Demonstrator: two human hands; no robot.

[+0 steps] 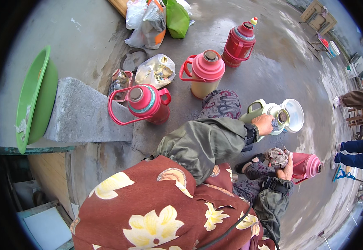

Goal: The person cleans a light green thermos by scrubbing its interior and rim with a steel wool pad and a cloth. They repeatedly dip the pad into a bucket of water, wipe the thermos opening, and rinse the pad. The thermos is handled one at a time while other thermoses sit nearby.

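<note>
Around a crumpled rag [276, 157], right fingers [289, 161] half-curled

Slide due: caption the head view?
Left hand at a pale green flask; right hand holds a crumpled rag by a pink flask.

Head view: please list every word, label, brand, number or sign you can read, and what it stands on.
None can be read.
Pale green flask: no legible writing.
White plastic bag with orange patches: any print is too blurred.
Red flask farthest back: any lettering is too small.
</note>
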